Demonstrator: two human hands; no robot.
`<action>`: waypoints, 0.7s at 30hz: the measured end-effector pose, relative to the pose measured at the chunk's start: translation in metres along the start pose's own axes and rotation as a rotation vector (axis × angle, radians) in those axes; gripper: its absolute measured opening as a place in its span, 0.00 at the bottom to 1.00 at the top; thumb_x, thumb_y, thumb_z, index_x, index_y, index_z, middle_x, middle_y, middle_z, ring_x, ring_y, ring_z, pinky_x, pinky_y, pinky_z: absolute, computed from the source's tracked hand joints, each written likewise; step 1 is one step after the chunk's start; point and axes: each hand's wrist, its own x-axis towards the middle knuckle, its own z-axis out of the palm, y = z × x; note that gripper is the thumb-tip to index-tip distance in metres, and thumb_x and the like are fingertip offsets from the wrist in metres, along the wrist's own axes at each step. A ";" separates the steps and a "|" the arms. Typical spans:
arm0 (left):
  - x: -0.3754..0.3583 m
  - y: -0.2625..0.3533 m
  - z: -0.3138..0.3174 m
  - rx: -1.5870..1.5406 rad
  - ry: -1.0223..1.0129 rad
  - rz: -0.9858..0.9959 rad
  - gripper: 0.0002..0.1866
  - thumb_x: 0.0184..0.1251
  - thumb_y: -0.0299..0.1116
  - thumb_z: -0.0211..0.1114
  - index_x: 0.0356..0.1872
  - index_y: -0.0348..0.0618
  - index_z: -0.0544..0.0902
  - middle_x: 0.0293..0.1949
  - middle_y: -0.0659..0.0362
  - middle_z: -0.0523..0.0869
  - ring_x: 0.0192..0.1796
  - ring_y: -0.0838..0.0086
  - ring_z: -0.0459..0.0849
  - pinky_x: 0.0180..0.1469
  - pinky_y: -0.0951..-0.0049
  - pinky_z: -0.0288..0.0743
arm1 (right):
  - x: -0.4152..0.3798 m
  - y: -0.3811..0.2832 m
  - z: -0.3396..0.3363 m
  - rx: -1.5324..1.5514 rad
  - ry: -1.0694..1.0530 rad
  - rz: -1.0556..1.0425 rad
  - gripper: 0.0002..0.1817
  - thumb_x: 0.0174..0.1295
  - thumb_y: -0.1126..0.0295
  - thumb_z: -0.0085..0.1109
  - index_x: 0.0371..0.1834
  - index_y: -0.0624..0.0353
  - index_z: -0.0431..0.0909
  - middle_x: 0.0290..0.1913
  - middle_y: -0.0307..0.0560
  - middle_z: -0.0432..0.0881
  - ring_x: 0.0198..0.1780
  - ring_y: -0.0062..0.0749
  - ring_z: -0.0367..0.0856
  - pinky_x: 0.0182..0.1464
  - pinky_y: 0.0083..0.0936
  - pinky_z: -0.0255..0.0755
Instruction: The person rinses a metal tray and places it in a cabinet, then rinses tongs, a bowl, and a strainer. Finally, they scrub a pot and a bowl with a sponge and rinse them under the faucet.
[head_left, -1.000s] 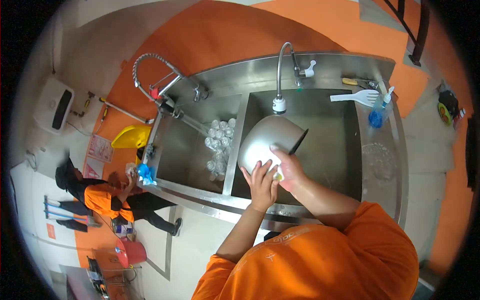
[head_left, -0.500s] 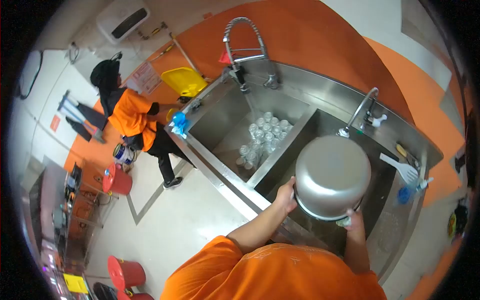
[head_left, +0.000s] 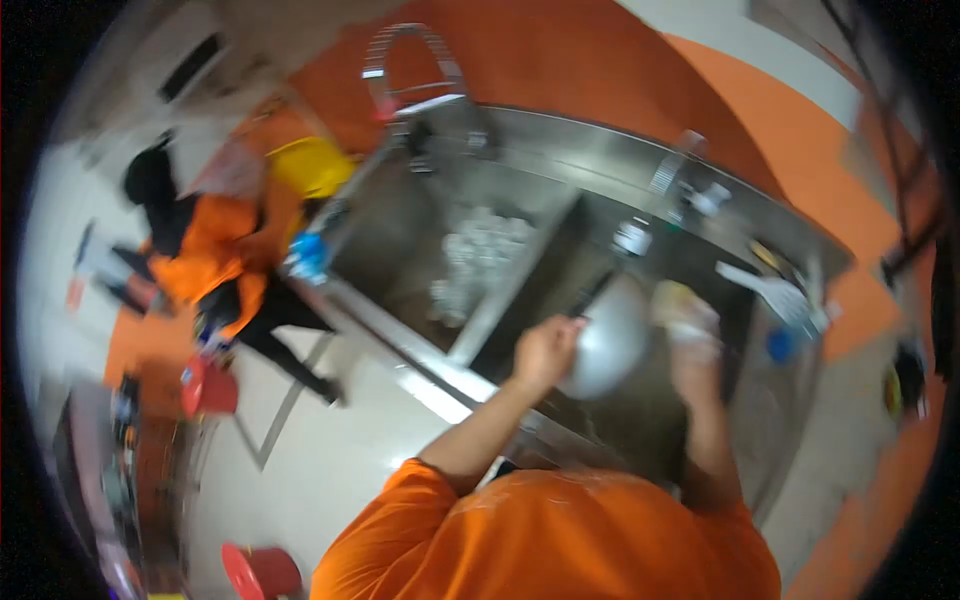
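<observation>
In the right-hand sink basin [head_left: 650,400] a silver metal pot [head_left: 608,345] is held tilted, blurred by motion. My left hand [head_left: 545,355] is closed on the pot's rim on its left side. To the right of the pot and apart from it, my right hand [head_left: 693,350] is closed on a yellowish sponge [head_left: 676,300], with white that looks like foam on the fingers. A faucet head [head_left: 632,238] hangs just beyond the pot.
Several clear glasses [head_left: 480,250] are heaped in the left basin below a spring faucet [head_left: 415,60]. A white slotted turner [head_left: 780,297] lies on the right ledge. Another person [head_left: 210,250] in orange stands left of the sink. Red buckets [head_left: 262,572] stand on the floor.
The pot has turned from bottom-up to a tilted, edge-on position and moved slightly left. My right hand has left the pot's rim and risen with the sponge. The view has shifted.
</observation>
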 end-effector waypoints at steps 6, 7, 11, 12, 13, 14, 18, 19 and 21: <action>0.006 0.007 0.004 0.278 0.051 0.368 0.18 0.56 0.40 0.60 0.13 0.41 0.70 0.12 0.51 0.71 0.16 0.57 0.69 0.21 0.63 0.62 | 0.033 0.005 0.040 -0.133 -0.147 0.376 0.15 0.49 0.68 0.53 0.41 0.63 0.74 0.41 0.56 0.75 0.42 0.50 0.74 0.45 0.43 0.67; 0.003 0.006 0.002 0.299 0.043 0.417 0.20 0.57 0.40 0.59 0.12 0.40 0.68 0.11 0.50 0.70 0.16 0.57 0.68 0.20 0.64 0.60 | 0.037 0.012 0.041 0.018 -0.175 0.647 0.15 0.49 0.68 0.52 0.39 0.63 0.74 0.40 0.56 0.76 0.41 0.49 0.75 0.44 0.43 0.67; 0.005 0.006 -0.004 0.426 0.115 0.480 0.19 0.55 0.37 0.61 0.11 0.40 0.68 0.11 0.51 0.69 0.16 0.57 0.67 0.22 0.63 0.60 | 0.002 -0.024 0.048 -0.359 -0.063 0.044 0.18 0.50 0.69 0.50 0.44 0.65 0.70 0.43 0.58 0.75 0.43 0.46 0.76 0.46 0.42 0.68; 0.006 0.003 -0.005 0.387 0.103 0.487 0.19 0.55 0.36 0.61 0.11 0.40 0.68 0.11 0.52 0.69 0.15 0.59 0.67 0.22 0.64 0.60 | -0.004 -0.040 0.052 -0.436 0.115 -0.060 0.16 0.49 0.69 0.51 0.43 0.62 0.72 0.43 0.58 0.76 0.44 0.46 0.76 0.47 0.42 0.68; 0.005 0.000 -0.006 0.347 0.094 0.488 0.18 0.56 0.36 0.61 0.11 0.40 0.69 0.10 0.52 0.69 0.15 0.60 0.66 0.22 0.64 0.60 | -0.002 -0.039 0.052 -0.406 0.135 -0.084 0.15 0.50 0.68 0.51 0.41 0.61 0.74 0.41 0.57 0.77 0.43 0.45 0.76 0.47 0.40 0.68; 0.004 -0.003 -0.009 0.309 0.086 0.485 0.18 0.56 0.35 0.61 0.11 0.40 0.69 0.10 0.52 0.69 0.15 0.61 0.66 0.22 0.65 0.60 | 0.003 -0.036 0.048 -0.375 0.153 -0.108 0.14 0.52 0.67 0.51 0.40 0.60 0.76 0.39 0.57 0.78 0.41 0.45 0.77 0.47 0.39 0.68; 0.008 -0.001 -0.028 -0.162 0.115 0.058 0.19 0.62 0.37 0.57 0.15 0.36 0.74 0.14 0.65 0.74 0.19 0.84 0.66 0.21 0.79 0.60 | 0.047 0.004 0.021 0.191 -0.374 0.657 0.17 0.59 0.60 0.47 0.42 0.61 0.75 0.34 0.51 0.80 0.35 0.41 0.78 0.42 0.29 0.70; 0.012 -0.018 -0.032 -0.246 0.099 0.012 0.18 0.65 0.39 0.51 0.23 0.35 0.77 0.21 0.61 0.79 0.23 0.80 0.73 0.26 0.78 0.68 | 0.048 0.021 0.019 0.400 -0.321 0.651 0.16 0.60 0.61 0.46 0.41 0.61 0.75 0.34 0.49 0.80 0.35 0.37 0.78 0.42 0.29 0.70; 0.012 -0.012 -0.032 -0.540 0.163 -0.159 0.18 0.67 0.41 0.47 0.31 0.34 0.76 0.28 0.57 0.80 0.28 0.75 0.77 0.31 0.75 0.72 | 0.039 0.043 0.021 0.727 -0.218 0.739 0.16 0.62 0.62 0.42 0.40 0.61 0.75 0.35 0.46 0.79 0.36 0.31 0.77 0.42 0.28 0.70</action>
